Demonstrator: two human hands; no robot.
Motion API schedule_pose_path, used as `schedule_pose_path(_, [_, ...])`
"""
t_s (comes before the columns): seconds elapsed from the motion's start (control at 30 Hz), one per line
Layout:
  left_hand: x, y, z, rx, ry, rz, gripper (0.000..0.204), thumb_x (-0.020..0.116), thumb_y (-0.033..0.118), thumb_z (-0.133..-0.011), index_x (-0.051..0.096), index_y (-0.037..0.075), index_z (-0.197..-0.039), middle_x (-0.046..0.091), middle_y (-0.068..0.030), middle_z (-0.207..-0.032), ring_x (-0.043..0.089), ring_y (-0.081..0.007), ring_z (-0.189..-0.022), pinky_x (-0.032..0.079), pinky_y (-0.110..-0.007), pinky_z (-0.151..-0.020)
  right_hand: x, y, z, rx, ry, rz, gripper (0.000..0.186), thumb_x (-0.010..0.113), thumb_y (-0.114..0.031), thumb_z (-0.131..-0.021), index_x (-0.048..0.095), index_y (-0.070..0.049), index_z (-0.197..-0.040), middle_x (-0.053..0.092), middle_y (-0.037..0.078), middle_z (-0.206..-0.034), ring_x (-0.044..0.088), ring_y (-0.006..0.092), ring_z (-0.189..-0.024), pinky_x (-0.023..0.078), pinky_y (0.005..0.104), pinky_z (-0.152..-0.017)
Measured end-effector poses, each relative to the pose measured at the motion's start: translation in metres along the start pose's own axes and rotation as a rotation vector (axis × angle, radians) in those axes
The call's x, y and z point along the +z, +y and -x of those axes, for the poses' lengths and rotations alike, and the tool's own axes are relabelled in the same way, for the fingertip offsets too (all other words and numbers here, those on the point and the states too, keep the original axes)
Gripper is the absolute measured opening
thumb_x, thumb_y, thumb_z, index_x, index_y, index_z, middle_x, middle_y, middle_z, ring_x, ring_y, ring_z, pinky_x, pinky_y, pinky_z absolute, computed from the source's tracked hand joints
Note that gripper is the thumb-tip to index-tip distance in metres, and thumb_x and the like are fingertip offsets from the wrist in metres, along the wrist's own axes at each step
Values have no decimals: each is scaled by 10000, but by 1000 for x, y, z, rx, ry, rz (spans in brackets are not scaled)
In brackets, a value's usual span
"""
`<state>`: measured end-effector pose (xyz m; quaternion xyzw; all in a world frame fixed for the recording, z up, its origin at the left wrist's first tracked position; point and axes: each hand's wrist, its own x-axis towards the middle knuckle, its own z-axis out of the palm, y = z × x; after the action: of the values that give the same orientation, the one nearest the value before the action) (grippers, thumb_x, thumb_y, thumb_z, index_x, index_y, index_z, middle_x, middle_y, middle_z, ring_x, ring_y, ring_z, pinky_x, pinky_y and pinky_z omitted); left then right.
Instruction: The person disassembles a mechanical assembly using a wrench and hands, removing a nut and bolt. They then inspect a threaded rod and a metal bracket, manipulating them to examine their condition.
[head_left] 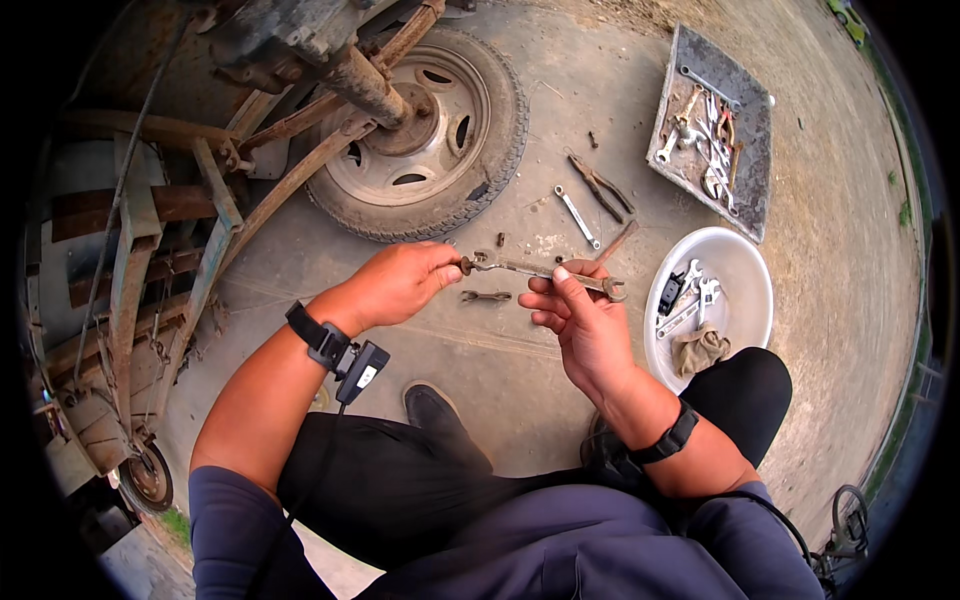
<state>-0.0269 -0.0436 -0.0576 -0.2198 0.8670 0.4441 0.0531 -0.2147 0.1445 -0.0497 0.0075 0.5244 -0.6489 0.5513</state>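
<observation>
My left hand (395, 285) is closed, thumb and fingers pinching a small rusty bolt (466, 266). In my right hand (590, 335) is a double-ended wrench (590, 281), gripped near one end between thumb and fingers. The wrench's other end reaches left to the bolt; whether its jaw sits around the bolt is too small to tell. Below it on the concrete lies a short open-ended metal piece (485, 297). Beyond my hands are a combination wrench (577, 217), pliers (602, 188) and a brownish handle (618, 241), partly hidden by my right fingers.
A wheel (505, 130) on a rusty vehicle frame (130, 260) stands at the left and far side. A grey tray (755, 190) of tools is at the far right. Nearer stands a white basin (757, 300) with wrenches and a cloth. A loose bolt (593, 140) lies beyond the pliers.
</observation>
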Motion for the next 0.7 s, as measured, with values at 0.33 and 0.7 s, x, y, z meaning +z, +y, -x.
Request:
schedule_pose_path(0.33, [0,0,-2,-6,-5,4,188,580,211,-1026,631,33,-1056,648,-148,-915,624,-342,-866,494,-414,-771,8,-30,-8,-583,-151,679,166,697,-122,-982,593,4,-953,682,52,-769,642,100,-664,491,253,-578])
schedule_pose_path(0.7, [3,0,-1,-5,-20,10,184,595,209,-1021,655,50,-1093,660,-139,-930,639,-336,-887,500,-406,-780,10,-31,-11,-664,-209,859,144,733,-106,-919,618,-32,-964,629,58,-675,585,165,-553,462,305,-532])
